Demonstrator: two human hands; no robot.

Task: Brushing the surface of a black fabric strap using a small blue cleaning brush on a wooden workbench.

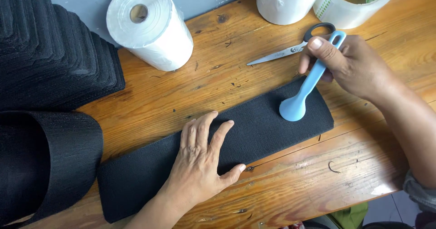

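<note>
At the far left a stack of black fabric pieces (50,52) sits on the table (281,197), and below it a big roll of the same black webbing (45,165) curves off the edge of my view. Behind them, a white roll of plastic film (152,27) lies on its side near the table's back edge.

My left hand (200,165) presses flat on a long black fabric strip (254,129) — fingers spread wide, palm down, holding nothing, just pinning the cloth about midway along its length. The strip runs at a slant from lower left to upper right across the wood.

Farther right, my right hand (345,63) is closed around the handle of a light blue plastic tool (309,81); its rounded end rests on the strip near the right end. Just beyond my fingers lie scissors (286,49) with black handles, blades pointing left, partly hidden by my hand. At the back edge stand another white roll (288,2) and a roll of clear packing tape (354,2) — both cut off by the top of the view.
</note>
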